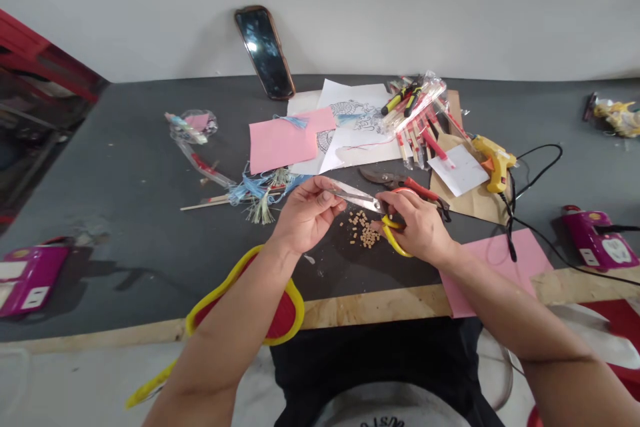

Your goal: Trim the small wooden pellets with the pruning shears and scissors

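Note:
My right hand grips the yellow handles of a pair of scissors, whose blades point left. My left hand is closed near the blade tips, its fingers pinched on something too small to make out. A pale strip lies along the blades between the hands. Below the scissors, several small tan pieces are scattered on the dark table. Just behind my right hand rest red-handled pruning shears. Blue and pale green tassels lie beside my left hand.
A phone leans on the wall. Pink paper, printed sheets and packaged sticks lie at the back. A yellow glue gun with a black cable is at right. Purple boxes stand at both sides. A red-and-yellow object overlaps the front edge.

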Action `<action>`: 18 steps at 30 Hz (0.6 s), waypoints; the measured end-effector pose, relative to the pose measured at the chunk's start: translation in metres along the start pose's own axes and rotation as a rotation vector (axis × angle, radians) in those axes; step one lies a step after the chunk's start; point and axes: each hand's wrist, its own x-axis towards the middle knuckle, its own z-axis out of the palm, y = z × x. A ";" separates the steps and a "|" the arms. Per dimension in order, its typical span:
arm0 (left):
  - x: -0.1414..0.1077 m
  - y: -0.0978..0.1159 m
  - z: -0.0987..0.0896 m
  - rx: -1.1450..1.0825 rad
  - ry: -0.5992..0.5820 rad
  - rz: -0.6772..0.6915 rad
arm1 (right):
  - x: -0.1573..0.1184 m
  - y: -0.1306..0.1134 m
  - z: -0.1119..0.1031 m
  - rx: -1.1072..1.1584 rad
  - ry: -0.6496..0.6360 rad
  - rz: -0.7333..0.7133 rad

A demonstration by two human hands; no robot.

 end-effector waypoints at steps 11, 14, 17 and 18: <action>-0.001 0.000 0.004 -0.016 -0.027 -0.009 | -0.001 -0.001 0.003 -0.018 0.016 -0.003; -0.001 0.000 0.003 -0.009 -0.016 -0.004 | 0.000 0.000 0.002 -0.016 0.008 0.003; -0.001 0.000 0.001 -0.003 -0.003 0.003 | 0.000 -0.001 0.001 -0.031 0.018 -0.010; 0.000 0.000 0.001 -0.003 -0.003 0.002 | 0.000 -0.002 0.001 -0.038 0.027 -0.021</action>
